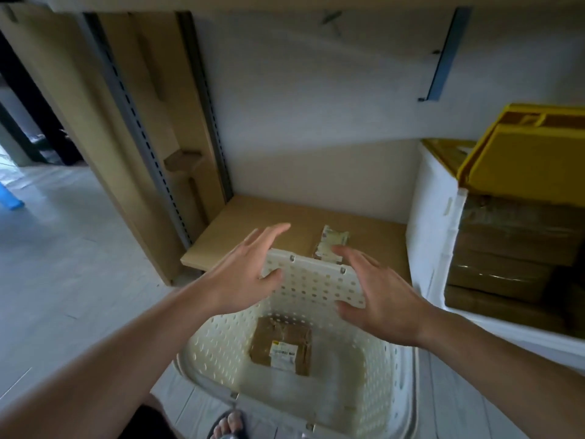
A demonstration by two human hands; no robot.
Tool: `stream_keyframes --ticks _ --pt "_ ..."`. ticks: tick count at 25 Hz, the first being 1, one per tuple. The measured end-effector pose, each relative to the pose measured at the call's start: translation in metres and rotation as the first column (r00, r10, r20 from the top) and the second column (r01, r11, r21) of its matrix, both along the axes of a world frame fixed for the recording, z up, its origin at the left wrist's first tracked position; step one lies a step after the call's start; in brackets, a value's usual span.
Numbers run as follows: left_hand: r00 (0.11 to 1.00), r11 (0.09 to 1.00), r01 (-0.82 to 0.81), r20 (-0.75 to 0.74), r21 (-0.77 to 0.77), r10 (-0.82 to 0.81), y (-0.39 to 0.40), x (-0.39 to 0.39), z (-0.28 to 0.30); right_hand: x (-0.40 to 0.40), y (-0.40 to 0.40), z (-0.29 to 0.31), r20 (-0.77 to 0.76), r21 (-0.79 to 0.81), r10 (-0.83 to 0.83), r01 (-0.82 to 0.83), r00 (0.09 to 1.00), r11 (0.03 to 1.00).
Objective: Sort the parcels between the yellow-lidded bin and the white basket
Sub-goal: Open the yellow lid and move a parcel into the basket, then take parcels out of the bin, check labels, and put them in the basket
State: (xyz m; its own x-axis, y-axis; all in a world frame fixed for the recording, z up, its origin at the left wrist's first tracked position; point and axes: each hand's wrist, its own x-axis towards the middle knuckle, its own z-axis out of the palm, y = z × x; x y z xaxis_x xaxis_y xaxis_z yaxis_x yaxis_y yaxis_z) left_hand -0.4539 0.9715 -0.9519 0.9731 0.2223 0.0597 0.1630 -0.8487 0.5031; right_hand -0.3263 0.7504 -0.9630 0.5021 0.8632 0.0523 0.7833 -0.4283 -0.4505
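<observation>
A white perforated basket [316,283] stands on the floor below me, with one brown parcel [281,345] bearing a white label flat on its bottom. My left hand [243,274] hovers over the basket's far left rim, fingers spread and straight. Over the far right rim, my right hand [380,296] is spread the same way, holding nothing. Beyond the basket, a small brown parcel with a pale label [329,245] lies on the low cardboard-covered shelf [253,217]. The white bin [433,217] with raised yellow lid [519,160] stands at right, stacked with brown parcels [512,248].
Tall cardboard sheets [104,122] and a metal rack upright [139,122] stand at left of the shelf. A white wall backs the shelf. Grey floor stretches to the left. My sandalled foot [228,426] shows at the bottom edge by the basket.
</observation>
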Motion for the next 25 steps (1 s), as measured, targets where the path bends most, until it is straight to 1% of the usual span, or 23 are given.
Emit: stream_keyframes --ticks 3,7,10,16,20,22,25 --pt "0.997 0.999 0.021 0.077 -0.029 -0.019 -0.010 -0.006 0.010 -0.002 -0.013 0.012 0.012 0.076 0.000 -0.001 1.000 0.997" --pt "0.986 0.997 0.068 0.157 -0.046 -0.060 -0.028 0.008 0.019 0.000 -0.025 0.021 0.036 0.156 -0.012 0.006 0.999 0.988" --pt "0.968 0.990 0.128 0.226 -0.058 -0.112 -0.056 0.028 0.026 0.005 -0.041 0.033 0.017 0.221 -0.080 0.074 0.997 0.973" --pt "0.927 0.963 0.257 0.301 -0.079 -0.222 -0.103 0.061 0.026 0.024 -0.092 0.044 -0.035 0.314 -0.238 0.237 0.971 0.920" --pt "0.905 0.942 0.318 0.331 -0.105 -0.268 -0.130 0.082 0.024 0.025 -0.127 0.042 -0.006 0.293 -0.300 0.288 0.954 0.912" --pt "0.887 0.927 0.354 0.359 -0.126 -0.290 -0.142 0.089 0.024 0.027 -0.144 0.042 -0.030 0.302 -0.336 0.329 0.941 0.895" --pt "0.861 0.904 0.405 0.391 -0.138 -0.326 -0.167 0.101 0.027 0.036 -0.171 0.040 -0.068 0.341 -0.416 0.413 0.907 0.845"
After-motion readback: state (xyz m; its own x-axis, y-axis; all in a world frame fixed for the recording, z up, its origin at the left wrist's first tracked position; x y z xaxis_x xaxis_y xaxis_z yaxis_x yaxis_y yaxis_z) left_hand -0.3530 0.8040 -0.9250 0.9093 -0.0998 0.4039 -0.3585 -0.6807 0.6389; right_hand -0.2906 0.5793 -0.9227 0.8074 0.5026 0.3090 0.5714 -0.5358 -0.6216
